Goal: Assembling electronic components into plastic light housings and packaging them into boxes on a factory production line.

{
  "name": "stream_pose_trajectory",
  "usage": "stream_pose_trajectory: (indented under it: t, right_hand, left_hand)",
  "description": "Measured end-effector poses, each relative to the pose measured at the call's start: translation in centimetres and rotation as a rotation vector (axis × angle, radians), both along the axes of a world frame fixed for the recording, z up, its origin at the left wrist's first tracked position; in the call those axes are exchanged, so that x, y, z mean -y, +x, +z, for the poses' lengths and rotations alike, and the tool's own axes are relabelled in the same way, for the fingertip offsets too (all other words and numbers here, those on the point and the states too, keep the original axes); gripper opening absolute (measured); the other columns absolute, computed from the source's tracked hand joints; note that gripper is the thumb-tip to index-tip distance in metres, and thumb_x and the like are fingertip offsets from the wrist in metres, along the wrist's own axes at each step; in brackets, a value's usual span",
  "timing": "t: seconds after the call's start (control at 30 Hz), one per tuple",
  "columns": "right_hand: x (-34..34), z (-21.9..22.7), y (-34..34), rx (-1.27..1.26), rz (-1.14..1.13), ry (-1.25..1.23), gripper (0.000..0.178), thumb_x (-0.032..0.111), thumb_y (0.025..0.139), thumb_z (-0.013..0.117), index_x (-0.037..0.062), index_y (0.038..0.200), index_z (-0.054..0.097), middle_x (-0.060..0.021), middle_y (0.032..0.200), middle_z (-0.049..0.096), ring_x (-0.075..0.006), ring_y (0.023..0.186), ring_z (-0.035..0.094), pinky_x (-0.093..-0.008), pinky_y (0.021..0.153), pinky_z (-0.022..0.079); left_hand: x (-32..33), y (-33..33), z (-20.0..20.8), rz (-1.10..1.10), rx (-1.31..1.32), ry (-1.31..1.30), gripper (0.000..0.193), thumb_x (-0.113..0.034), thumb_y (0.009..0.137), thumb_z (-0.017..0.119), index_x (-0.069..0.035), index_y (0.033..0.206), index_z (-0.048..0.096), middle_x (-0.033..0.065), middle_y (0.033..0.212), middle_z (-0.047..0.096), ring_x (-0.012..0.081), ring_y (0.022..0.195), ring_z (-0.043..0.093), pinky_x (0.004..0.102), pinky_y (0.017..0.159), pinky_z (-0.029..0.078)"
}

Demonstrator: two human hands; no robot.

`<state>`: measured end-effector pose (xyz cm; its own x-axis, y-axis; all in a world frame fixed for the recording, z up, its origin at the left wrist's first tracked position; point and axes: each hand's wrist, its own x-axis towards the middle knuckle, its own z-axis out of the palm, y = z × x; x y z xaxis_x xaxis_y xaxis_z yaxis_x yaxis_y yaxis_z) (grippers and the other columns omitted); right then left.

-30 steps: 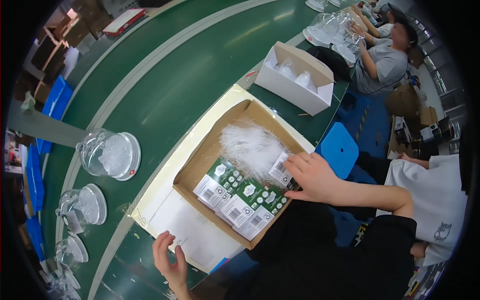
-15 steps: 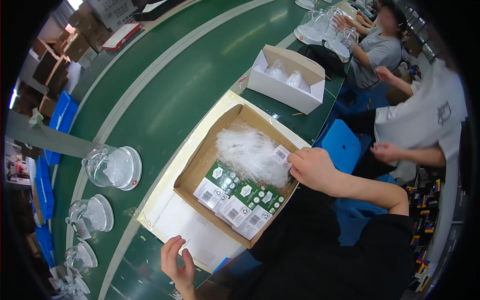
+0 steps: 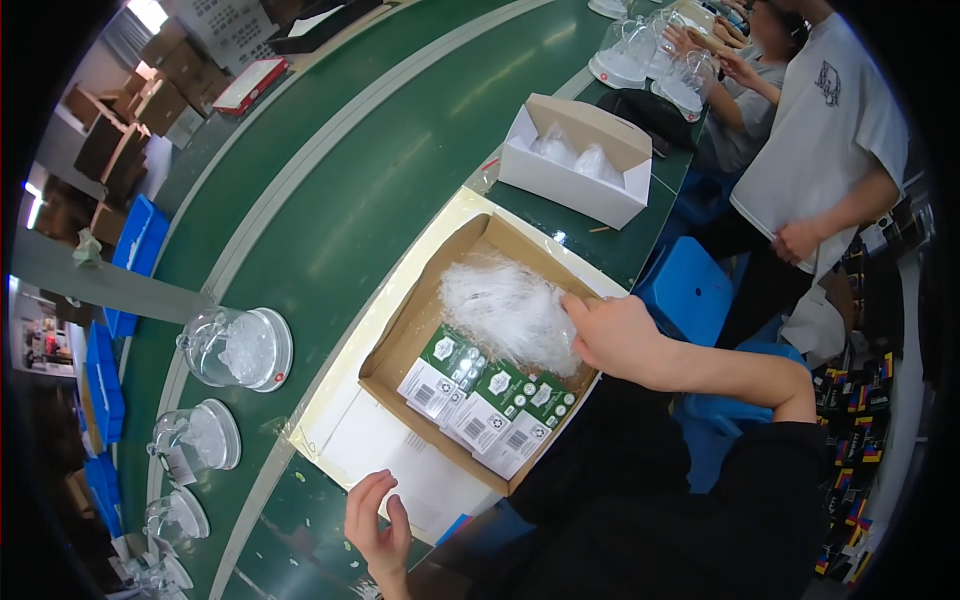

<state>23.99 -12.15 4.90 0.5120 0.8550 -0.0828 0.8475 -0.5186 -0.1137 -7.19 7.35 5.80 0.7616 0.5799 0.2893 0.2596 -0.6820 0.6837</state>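
Now label no longer shows: right hand (image 3: 630, 340) curled at threads (image 3: 510, 310) in box (image 3: 410, 325), grip thus unclear; left hand (image 3: 383, 530) open near box.

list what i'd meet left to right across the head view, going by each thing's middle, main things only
top blue bin → largest dome → left hand → white shreds → right hand → front stool → white shirt
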Motion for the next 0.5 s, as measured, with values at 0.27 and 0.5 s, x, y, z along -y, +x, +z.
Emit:
stream_pose_trajectory:
  t: [0.27,0.5]
  right_hand:
    - [-0.6,6.3,1.8,-0.252,-0.051,0.223,0.018,0.006,0.08,0.061,-0.0004,0.097,0.062,-0.0081,0.076,0.066,-0.0189,0.057,0.063,-0.0288,0.054,0.051]
    - [-4.7,3.4,-3.6,-1.359,-0.074,0.771,0.02,0.002,0.086,0.06,0.0008,0.106,0.061,-0.0051,0.091,0.066,-0.0086,0.079,0.061,-0.0224,0.065,0.051]
  left_hand:
    - [0.2,0.7,-0.4,0.007,0.026,-0.017,0.025,0.01,0.075,0.055,0.002,0.097,0.061,0.016,0.095,0.063,0.023,0.078,0.063,0.0316,0.073,0.05]
    - [1.9,5.4,-0.1,-0.13,0.321,-0.819,0.047,-0.013,0.085,0.054,0.007,0.126,0.044,0.0192,0.112,0.06,0.0244,0.098,0.061,0.0341,0.088,0.047]
